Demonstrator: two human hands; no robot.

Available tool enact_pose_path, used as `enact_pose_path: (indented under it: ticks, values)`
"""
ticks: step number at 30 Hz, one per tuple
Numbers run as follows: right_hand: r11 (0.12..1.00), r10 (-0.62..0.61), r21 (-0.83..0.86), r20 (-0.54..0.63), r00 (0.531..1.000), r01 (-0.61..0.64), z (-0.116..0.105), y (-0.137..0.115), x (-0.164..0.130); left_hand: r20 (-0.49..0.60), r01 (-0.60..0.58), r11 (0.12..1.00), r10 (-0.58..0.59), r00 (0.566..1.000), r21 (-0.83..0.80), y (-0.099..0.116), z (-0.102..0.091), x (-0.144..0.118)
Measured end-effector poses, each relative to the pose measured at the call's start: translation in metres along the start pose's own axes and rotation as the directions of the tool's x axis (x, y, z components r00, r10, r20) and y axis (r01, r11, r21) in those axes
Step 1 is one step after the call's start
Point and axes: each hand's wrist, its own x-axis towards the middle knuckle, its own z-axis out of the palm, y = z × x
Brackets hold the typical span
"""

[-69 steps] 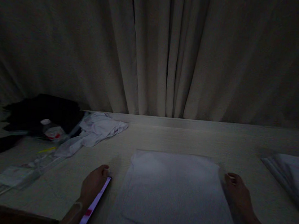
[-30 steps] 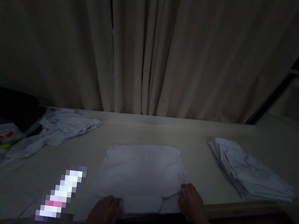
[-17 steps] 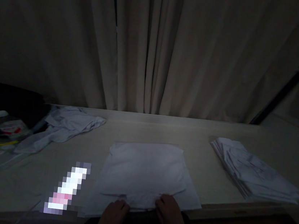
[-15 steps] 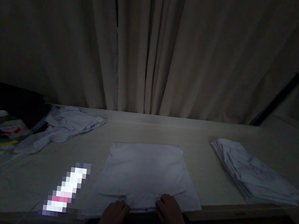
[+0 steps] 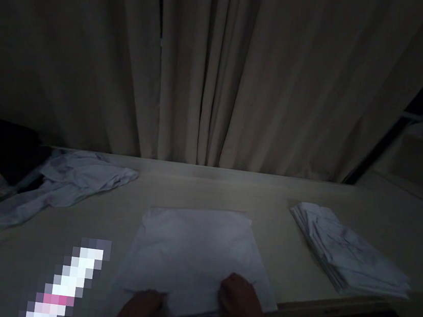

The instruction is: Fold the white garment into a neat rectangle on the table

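Fingers on both hands are bent inward over the front of a white cloth (image 5: 195, 259), which lies flat along the near edge of the desk (image 5: 223, 191). Right hand (image 5: 240, 301) has its curled fingers on top of the fabric, a bit in from the cloth's right front corner. Left hand (image 5: 141, 310) is at the front left part, by a short crease. Too dark and blurry to tell if either one is actually pinching fabric, sorry. Most of the cloth stretches past the fingertips toward the back edge. Left of it there's a bright pixelated strip (image 5: 71, 277); to the right, a folded white stack (image 5: 350, 252) reaching the near edge. Crumpled pale cloth (image 5: 78, 178) sits toward the back left, beside a black heap (image 5: 1, 145). Curtains (image 5: 198, 74) hang behind the back edge.
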Motion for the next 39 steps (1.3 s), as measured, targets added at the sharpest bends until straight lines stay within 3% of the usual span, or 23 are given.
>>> enact_pose_path:
  ticks: [4, 8, 15, 24, 28, 32, 35, 39]
  values:
    - [0.994, 0.088, -0.053, -0.127, 0.988, -0.095, -0.024, 0.024, 0.045, -0.038, 0.187, 0.978, -0.185, 0.982, 0.086, -0.039, 0.000, 0.037]
    - [0.984, 0.136, -0.097, -0.154, 0.979, -0.152, -0.018, 0.054, 0.089, -0.006, 0.377, 0.896, -0.387, 0.922, 0.235, -0.065, 0.011, 0.078]
    - [0.942, 0.231, -0.233, -0.077, 0.970, -0.242, 0.026, 0.087, 0.121, 0.036, 0.383, 0.859, -0.419, 0.907, 0.338, -0.082, 0.023, 0.121]
    - [0.915, 0.252, -0.297, -0.110, 0.961, -0.274, 0.030, 0.100, 0.144, 0.023, 0.379, 0.833, -0.423, 0.906, 0.404, -0.114, 0.045, 0.138]
    - [0.914, 0.285, -0.282, -0.066, 0.956, -0.292, 0.034, 0.104, 0.153, -0.010, 0.402, 0.826, -0.434, 0.901, 0.396, -0.115, 0.048, 0.144]
    - [0.904, 0.311, -0.282, -0.085, 0.947, -0.322, 0.029, 0.096, 0.153, -0.021, 0.402, 0.821, -0.431, 0.902, 0.405, -0.102, 0.040, 0.149]
    - [0.895, 0.301, -0.287, -0.181, 0.936, -0.343, 0.024, 0.089, 0.130, -0.073, 0.358, 0.855, -0.358, 0.931, 0.374, -0.080, 0.033, 0.135]
    - [0.896, 0.255, -0.306, -0.237, 0.937, -0.322, 0.030, 0.094, 0.074, -0.067, 0.322, 0.895, -0.318, 0.946, 0.308, -0.054, 0.035, 0.089]
